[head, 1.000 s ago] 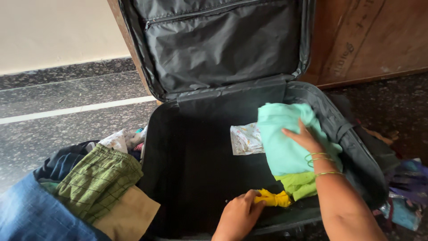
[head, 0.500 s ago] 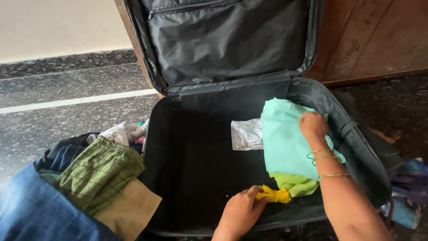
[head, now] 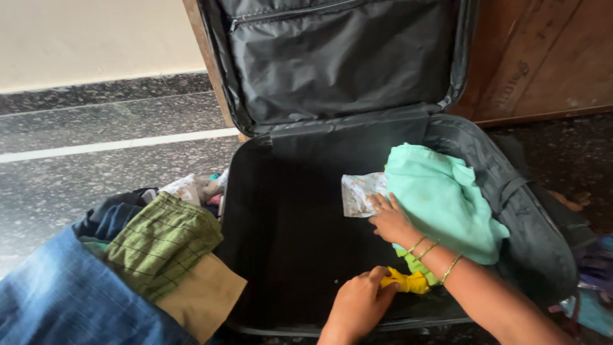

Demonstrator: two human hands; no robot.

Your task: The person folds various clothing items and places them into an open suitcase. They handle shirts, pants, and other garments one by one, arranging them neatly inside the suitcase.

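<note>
An open black suitcase (head: 287, 243) lies on the floor with its lid raised. Inside at the right sits a folded mint-green garment (head: 440, 198) on top of a lime-green one (head: 418, 265). My right hand (head: 391, 220), with thin gold bangles on the wrist, rests flat at the left edge of the mint garment, fingers touching a white printed packet (head: 357, 191). My left hand (head: 361, 305) is near the suitcase's front edge, its fingers closed on a small yellow cloth (head: 403, 281).
A pile of clothes lies left of the suitcase: a green checked garment (head: 159, 243), a tan cloth (head: 201, 297), blue denim (head: 57, 300) and dark pieces. A wooden panel (head: 543, 57) stands behind at the right. More cloth (head: 597, 275) lies at the far right.
My right hand has slid from the top of the mint garment down to its left edge, by the white packet. My left hand stays on the yellow cloth.
</note>
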